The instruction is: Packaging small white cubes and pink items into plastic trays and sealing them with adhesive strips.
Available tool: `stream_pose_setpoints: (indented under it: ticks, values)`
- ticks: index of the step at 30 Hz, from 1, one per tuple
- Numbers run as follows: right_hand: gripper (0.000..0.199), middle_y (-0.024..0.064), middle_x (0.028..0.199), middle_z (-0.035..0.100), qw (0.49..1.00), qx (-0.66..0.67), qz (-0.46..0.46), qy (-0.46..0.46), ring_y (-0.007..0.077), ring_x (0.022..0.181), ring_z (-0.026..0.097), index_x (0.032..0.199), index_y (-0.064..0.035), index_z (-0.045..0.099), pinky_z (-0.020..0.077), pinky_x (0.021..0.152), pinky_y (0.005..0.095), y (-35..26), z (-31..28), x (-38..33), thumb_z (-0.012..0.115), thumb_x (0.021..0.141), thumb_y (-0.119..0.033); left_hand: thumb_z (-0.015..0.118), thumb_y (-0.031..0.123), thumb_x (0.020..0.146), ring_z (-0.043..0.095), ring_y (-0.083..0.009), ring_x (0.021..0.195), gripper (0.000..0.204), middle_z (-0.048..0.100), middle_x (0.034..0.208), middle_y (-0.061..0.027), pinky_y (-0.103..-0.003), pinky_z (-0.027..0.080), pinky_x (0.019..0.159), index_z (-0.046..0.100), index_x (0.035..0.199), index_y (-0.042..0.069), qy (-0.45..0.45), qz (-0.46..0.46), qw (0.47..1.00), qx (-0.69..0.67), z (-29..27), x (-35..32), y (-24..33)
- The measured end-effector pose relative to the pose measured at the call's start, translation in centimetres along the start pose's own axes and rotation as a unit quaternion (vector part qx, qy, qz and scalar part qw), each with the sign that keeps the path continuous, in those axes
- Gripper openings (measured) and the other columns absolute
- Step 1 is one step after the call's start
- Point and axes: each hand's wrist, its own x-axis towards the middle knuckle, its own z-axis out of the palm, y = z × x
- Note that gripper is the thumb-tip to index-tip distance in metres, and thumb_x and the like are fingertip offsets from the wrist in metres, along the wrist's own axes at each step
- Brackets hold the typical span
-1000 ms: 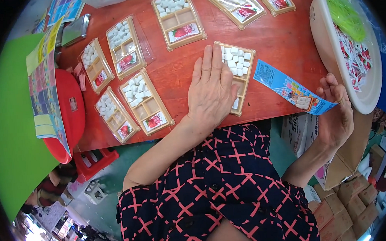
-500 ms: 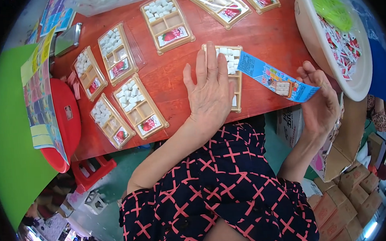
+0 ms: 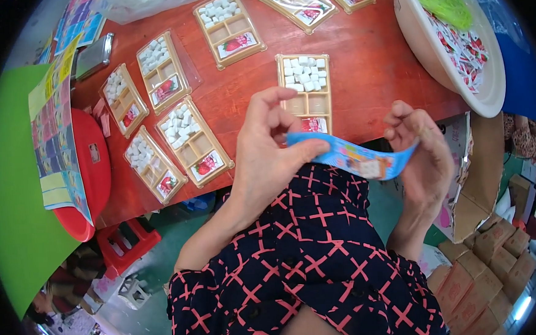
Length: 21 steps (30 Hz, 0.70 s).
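My left hand (image 3: pixel 263 146) is closed in a pinch, its thumb pressed on the left end of a blue printed card strip (image 3: pixel 356 158). The strip bows between both hands, above the table's near edge. Its right end lies against my right hand (image 3: pixel 424 155), whose fingers are half curled around it; the exact grip is partly hidden. Just beyond my left hand lies a tan compartment tray (image 3: pixel 311 105) with small white cubes (image 3: pixel 304 73) in its far section and a red-and-white strawberry sachet (image 3: pixel 314 125) in its near one. The strip and left hand overlap its near part.
More filled trays (image 3: pixel 194 142) lie at left and along the far side of the red table (image 3: pixel 238 86). A white basin (image 3: pixel 417 41) holding sachets and a green bundle stands at right. At left are a red container (image 3: pixel 96 172) and printed sheets (image 3: pixel 60 137); cardboard boxes (image 3: pixel 477 277) stand below right.
My left hand has lifted from flat over the tray and now pinches the strip's left end. The strip has come nearer my body, and my right hand has shifted slightly left.
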Motion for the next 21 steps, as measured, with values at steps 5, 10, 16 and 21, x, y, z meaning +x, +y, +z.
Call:
stream_pose_setpoints:
  ticks: [5, 10, 16, 21]
  values:
    - [0.023, 0.0047, 0.087, 0.052, 0.985, -0.129, 0.003, 0.112, 0.0119, 0.080, 0.051, 0.091, -0.0040, 0.046, 0.0408, 0.073, 0.0236, 3.4, -0.7, 1.0, 0.061, 0.075, -0.009, 0.070, -0.002, 0.065, 0.048, -0.0038, 0.059, 0.051, 0.051, 0.066, 0.0005, -0.017, 0.039, 0.053, 0.041, 0.108, 0.002, 0.053, -0.057, 0.997, -0.015, -1.5, 1.1, -1.9]
    - [0.026, -0.0016, 0.072, 0.046, 0.922, -0.348, -0.074, 0.151, 0.0044, 0.063, 0.041, 0.078, -0.0070, 0.042, 0.0357, 0.055, 0.0203, 5.3, 0.3, 4.0, 0.066, 0.069, -0.003, 0.070, 0.000, 0.066, 0.051, -0.0069, 0.060, 0.048, 0.053, 0.066, -0.0021, -0.020, 0.041, 0.055, 0.044, 0.106, 0.001, 0.083, -0.032, 0.992, 0.085, -2.4, 3.4, -2.9]
    - [0.031, -0.0008, 0.064, 0.040, 0.901, -0.396, -0.060, 0.169, 0.0064, 0.060, 0.038, 0.072, -0.0050, 0.039, 0.0350, 0.051, 0.0229, 6.3, 0.2, 4.8, 0.069, 0.067, -0.009, 0.072, 0.007, 0.062, 0.057, -0.0157, 0.062, 0.050, 0.057, 0.067, -0.0081, -0.028, 0.044, 0.057, 0.047, 0.105, 0.001, 0.070, -0.036, 0.977, 0.200, -2.9, 5.3, -3.4]
    - [0.028, 0.0024, 0.061, 0.044, 0.803, -0.568, -0.032, 0.175, 0.0116, 0.056, 0.045, 0.073, -0.0064, 0.039, 0.0363, 0.051, 0.0275, 6.3, 0.7, 5.0, 0.067, 0.070, -0.010, 0.071, 0.009, 0.063, 0.060, -0.0286, 0.068, 0.048, 0.058, 0.070, -0.0142, -0.037, 0.046, 0.061, 0.046, 0.104, 0.001, 0.067, -0.020, 0.952, 0.298, -2.4, 5.5, -3.4]
